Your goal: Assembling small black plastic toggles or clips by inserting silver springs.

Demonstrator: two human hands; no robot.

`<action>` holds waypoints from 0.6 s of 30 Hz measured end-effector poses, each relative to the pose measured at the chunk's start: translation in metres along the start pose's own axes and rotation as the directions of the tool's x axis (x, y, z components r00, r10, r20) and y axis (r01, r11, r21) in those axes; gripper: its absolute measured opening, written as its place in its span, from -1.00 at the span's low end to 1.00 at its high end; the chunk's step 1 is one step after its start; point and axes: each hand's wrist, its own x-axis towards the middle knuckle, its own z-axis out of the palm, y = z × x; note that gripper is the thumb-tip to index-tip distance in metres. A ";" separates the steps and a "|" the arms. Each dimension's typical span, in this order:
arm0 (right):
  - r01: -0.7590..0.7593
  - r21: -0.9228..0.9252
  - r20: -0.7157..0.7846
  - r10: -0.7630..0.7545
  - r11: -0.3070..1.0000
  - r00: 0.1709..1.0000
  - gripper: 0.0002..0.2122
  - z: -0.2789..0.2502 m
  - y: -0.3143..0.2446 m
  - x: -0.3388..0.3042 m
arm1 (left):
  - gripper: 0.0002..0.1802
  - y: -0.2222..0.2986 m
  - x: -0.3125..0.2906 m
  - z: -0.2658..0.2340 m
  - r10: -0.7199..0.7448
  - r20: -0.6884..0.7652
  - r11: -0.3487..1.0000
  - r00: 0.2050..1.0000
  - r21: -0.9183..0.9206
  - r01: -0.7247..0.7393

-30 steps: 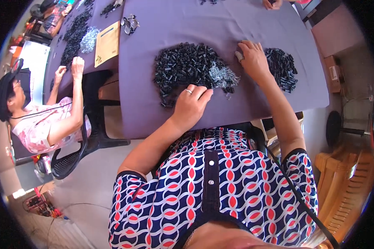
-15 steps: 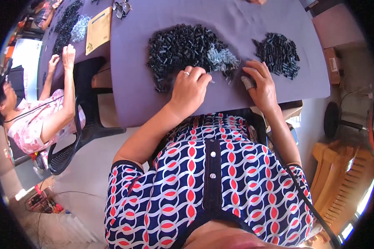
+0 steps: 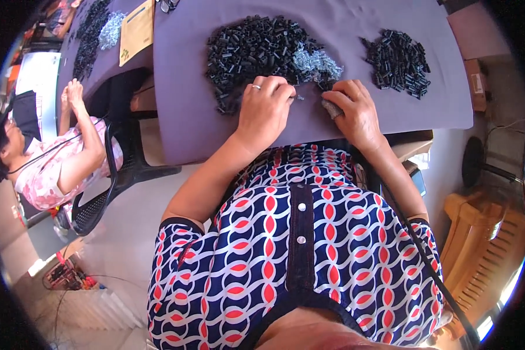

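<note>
My left hand (image 3: 263, 109), with a ring on one finger, is closed at the near edge of a large pile of small black tubular parts (image 3: 245, 49). A tiny silvery piece (image 3: 300, 98) sticks out at its fingertips. Beside it on the right, my right hand (image 3: 359, 114) has its fingers bent together, and a grey wrap (image 3: 332, 109) covers one digit. Whatever those fingers pinch is hidden. Just beyond both hands lies a heap of small silvery pieces (image 3: 316, 62), against the black pile. Farther right is a smaller pile of black parts (image 3: 398, 63).
A purple-grey cloth covers the table (image 3: 192, 137). At the left, a co-worker (image 3: 64, 154) sits by a black chair (image 3: 125, 166), near more black and silvery heaps and a tan envelope (image 3: 137, 32). A wooden chair (image 3: 484, 245) stands at the lower right.
My right hand has moved left, nearer my left hand, and its fingers have drawn together. The tabletop sits slightly higher in view. The co-worker's hands have come together.
</note>
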 end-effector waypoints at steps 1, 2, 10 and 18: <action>-0.001 -0.005 0.003 0.001 1.000 1.000 -0.65 0.001 0.001 -0.001 | -0.85 -0.001 -0.001 -0.001 0.001 0.001 1.000 1.000 0.000 -0.001; -0.001 -0.005 0.003 0.001 1.000 1.000 -0.65 0.002 0.002 -0.002 | -0.83 -0.002 -0.002 -0.002 -0.007 -0.057 0.999 0.998 -0.053 0.005; -0.120 -0.007 -0.016 0.120 0.993 0.993 -0.72 0.002 -0.003 -0.002 | -0.84 0.002 -0.016 -0.006 -0.402 -0.019 0.676 0.916 -0.680 0.283; -0.115 -0.032 0.046 0.116 0.993 0.992 -0.66 -0.001 -0.004 -0.004 | -0.81 0.014 -0.023 -0.016 -0.468 0.229 0.292 0.854 -0.871 0.394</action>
